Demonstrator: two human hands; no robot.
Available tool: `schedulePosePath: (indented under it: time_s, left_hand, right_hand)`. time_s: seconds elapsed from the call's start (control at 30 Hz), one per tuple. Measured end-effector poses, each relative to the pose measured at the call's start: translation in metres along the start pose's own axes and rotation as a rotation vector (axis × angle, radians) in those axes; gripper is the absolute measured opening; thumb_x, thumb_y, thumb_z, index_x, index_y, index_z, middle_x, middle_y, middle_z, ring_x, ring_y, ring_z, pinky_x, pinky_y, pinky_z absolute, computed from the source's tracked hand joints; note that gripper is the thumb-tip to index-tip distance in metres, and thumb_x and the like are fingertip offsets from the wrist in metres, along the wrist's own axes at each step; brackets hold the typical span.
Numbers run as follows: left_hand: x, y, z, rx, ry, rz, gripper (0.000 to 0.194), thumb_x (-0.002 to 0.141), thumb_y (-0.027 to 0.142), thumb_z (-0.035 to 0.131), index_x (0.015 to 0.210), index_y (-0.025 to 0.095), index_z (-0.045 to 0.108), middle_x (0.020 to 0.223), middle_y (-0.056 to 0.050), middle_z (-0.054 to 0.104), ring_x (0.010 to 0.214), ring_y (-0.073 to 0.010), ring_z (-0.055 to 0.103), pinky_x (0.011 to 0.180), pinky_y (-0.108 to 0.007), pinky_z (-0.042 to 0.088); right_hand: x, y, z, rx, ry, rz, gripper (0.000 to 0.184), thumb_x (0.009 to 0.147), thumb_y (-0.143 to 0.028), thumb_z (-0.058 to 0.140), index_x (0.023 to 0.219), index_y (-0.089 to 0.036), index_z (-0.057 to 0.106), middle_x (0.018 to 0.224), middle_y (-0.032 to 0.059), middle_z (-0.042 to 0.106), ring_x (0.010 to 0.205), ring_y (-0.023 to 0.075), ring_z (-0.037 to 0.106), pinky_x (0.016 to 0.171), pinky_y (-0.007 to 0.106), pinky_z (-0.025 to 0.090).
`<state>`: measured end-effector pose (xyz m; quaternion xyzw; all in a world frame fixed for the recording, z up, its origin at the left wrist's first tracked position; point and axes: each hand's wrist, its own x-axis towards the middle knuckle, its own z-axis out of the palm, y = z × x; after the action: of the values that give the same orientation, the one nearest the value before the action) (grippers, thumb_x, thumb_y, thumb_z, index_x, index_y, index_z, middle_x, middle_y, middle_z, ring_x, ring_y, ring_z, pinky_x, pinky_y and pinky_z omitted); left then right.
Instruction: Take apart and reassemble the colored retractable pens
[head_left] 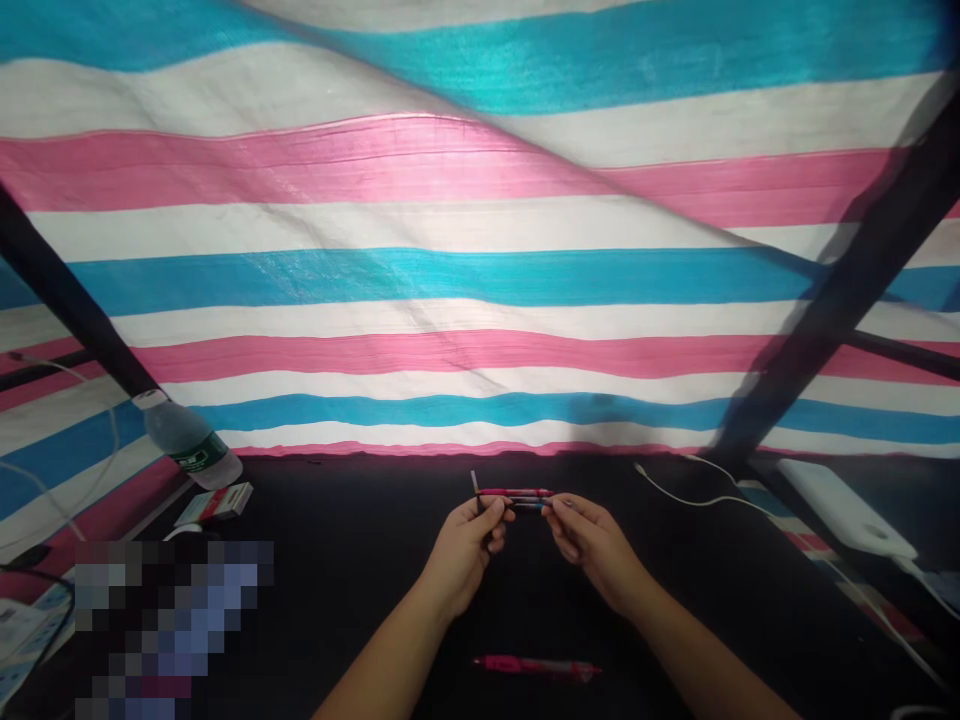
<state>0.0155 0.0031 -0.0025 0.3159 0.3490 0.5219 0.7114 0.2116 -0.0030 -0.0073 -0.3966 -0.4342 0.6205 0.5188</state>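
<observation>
My left hand (pixel 471 545) is closed, its thumb and fingers pinching one end of a slim dark pen (pixel 531 506) with a bluish stretch. The other end sits between the thumb and fingertips of my right hand (pixel 596 545). A thin dark stick with a pale tip (pixel 474 482) rises beside my left fingers; whether that hand grips it too is unclear. Just beyond the fingertips runs a red pen (pixel 514 492), and I cannot tell if it is held or lying down. Nearer to me, a pinkish-red pen (pixel 537 667) with a clear section lies on the black table (pixel 360 600).
At the back left a bottle with a green label (pixel 191 440) leans beside a small box (pixel 217 503). A blurred patch (pixel 180 620) covers the front left. On the right are a white power bank (pixel 847 508) and white cables (pixel 697 500). A striped sheet (pixel 480 270) hangs behind.
</observation>
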Motion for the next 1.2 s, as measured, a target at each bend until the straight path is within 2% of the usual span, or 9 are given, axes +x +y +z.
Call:
schedulePosePath:
  time_s: [0.2, 0.43, 0.83, 1.2]
  left_hand:
    - [-0.0012, 0.0020, 0.0012, -0.086, -0.005, -0.051, 0.035, 0.073, 0.031, 0.093, 0.092, 0.008, 0.076, 0.085, -0.007, 0.066, 0.063, -0.0061, 0.046, 0.053, -0.019, 0.031]
    - [-0.0009, 0.0009, 0.0002, -0.063, -0.009, -0.064, 0.036, 0.073, 0.032, 0.093, 0.094, 0.008, 0.076, 0.082, -0.007, 0.066, 0.063, -0.0064, 0.047, 0.052, -0.018, 0.030]
    - [-0.0032, 0.0001, 0.0038, 0.135, -0.062, -0.033, 0.036, 0.077, 0.039, 0.087, 0.092, 0.010, 0.071, 0.089, -0.013, 0.075, 0.062, -0.0091, 0.054, 0.048, -0.018, 0.027]
    - [-0.0035, -0.0001, 0.0042, 0.175, -0.067, 0.004, 0.036, 0.077, 0.038, 0.087, 0.092, 0.011, 0.070, 0.086, -0.012, 0.075, 0.058, -0.0078, 0.050, 0.048, -0.019, 0.027]
  right_hand:
    - [-0.0007, 0.0000, 0.0006, 0.068, -0.011, 0.035, 0.037, 0.086, -0.052, 0.078, 0.088, -0.015, 0.074, 0.068, -0.0012, 0.053, 0.048, 0.0065, 0.033, 0.045, 0.024, 0.014]
    - [-0.0003, 0.0007, -0.0005, 0.083, -0.028, 0.043, 0.037, 0.086, -0.051, 0.078, 0.087, -0.015, 0.073, 0.068, -0.0017, 0.052, 0.049, 0.0061, 0.031, 0.047, 0.025, 0.012]
    - [0.0004, 0.0047, 0.0002, -0.181, -0.054, -0.037, 0.044, 0.087, -0.059, 0.073, 0.083, -0.016, 0.070, 0.063, -0.0037, 0.049, 0.048, 0.0074, 0.034, 0.045, 0.024, 0.017]
    - [-0.0005, 0.0065, -0.0005, -0.211, -0.082, -0.032, 0.043, 0.090, -0.059, 0.069, 0.083, -0.017, 0.069, 0.064, -0.0042, 0.048, 0.048, 0.0073, 0.034, 0.046, 0.024, 0.017]
